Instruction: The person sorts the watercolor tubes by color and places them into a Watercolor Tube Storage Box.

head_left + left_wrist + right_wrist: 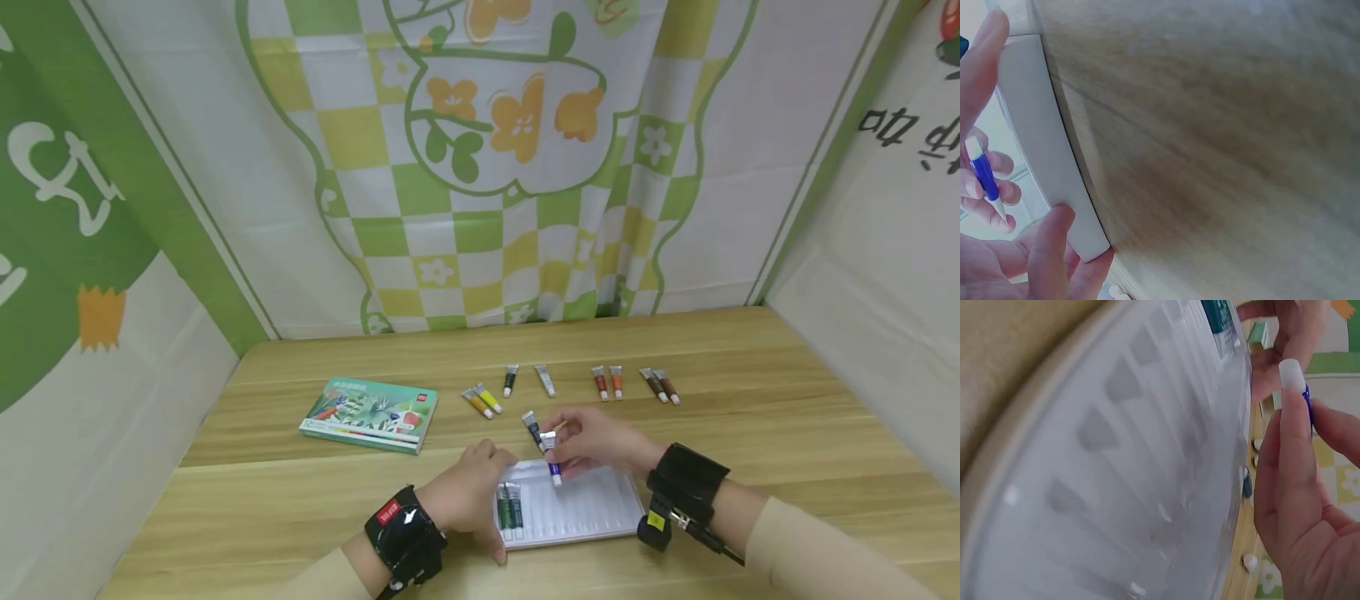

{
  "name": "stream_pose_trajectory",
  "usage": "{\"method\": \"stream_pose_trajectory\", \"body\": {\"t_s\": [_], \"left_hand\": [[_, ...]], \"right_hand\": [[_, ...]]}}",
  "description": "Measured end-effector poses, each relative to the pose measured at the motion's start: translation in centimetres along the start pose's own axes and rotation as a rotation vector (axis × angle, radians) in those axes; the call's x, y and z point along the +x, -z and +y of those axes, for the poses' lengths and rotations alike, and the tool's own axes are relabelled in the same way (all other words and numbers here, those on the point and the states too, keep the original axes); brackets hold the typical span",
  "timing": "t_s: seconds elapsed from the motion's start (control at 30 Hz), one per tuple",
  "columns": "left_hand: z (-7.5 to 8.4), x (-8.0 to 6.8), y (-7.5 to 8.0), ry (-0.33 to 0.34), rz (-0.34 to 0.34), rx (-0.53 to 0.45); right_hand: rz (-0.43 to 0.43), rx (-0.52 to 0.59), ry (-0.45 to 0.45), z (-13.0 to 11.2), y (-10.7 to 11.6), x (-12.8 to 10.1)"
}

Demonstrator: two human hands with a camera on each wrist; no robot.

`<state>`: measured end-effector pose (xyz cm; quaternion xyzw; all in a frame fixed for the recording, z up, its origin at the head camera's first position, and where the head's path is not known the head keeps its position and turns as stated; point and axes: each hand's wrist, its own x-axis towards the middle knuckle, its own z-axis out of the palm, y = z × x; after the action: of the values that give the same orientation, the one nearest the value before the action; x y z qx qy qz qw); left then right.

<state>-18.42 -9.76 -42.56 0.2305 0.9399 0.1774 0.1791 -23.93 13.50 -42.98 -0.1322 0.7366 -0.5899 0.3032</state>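
While my right hand (600, 442) pinches a blue paint tube (553, 468) above the white slotted tray (592, 508) near the table's (750, 433) front edge, my left hand (468, 500) grips the tray's left end. I judge the filling barely begun: two green tubes (510, 506) lie slotted, one dark tube (532, 427) waits just behind the tray, and eight more (600, 382) sit in pairs toward the far edge.

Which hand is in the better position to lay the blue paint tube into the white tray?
Probably the right hand: it already pinches the blue tube over the white tray, beside the two green tubes. The left hand grips the tray's left edge, seemingly steadying it.
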Motion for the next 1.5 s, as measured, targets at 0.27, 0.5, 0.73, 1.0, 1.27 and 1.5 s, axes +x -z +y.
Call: {"method": "stream_pose_trajectory", "body": {"t_s": [0.27, 0.5, 0.73, 1.0, 1.27, 1.5], "left_hand": [[0.0, 0.0, 0.1, -0.010, 0.003, 0.005], [0.2, 0.1, 0.2, -0.004, -0.004, 0.001], [0.2, 0.1, 0.1, -0.005, -0.009, 0.000], [0.2, 0.1, 0.2, 0.000, -0.011, -0.014], [0.2, 0.0, 0.3, -0.002, -0.017, -0.019], [0.2, 0.1, 0.2, 0.002, -0.017, -0.025]], "right_hand": [[0.021, -0.001, 0.008, 0.0, -2.2, -0.8], [0.070, -0.063, 0.049, 0.7, -4.8, -1.2], [0.135, -0.159, 0.119, 1.4, -6.1, -1.4], [0.146, -0.496, 0.190, 0.8, -6.1, -1.5], [0.082, -0.725, 0.240, 0.0, -5.8, -1.5], [0.041, -0.796, 0.263, 0.0, -5.4, -1.7]]}}
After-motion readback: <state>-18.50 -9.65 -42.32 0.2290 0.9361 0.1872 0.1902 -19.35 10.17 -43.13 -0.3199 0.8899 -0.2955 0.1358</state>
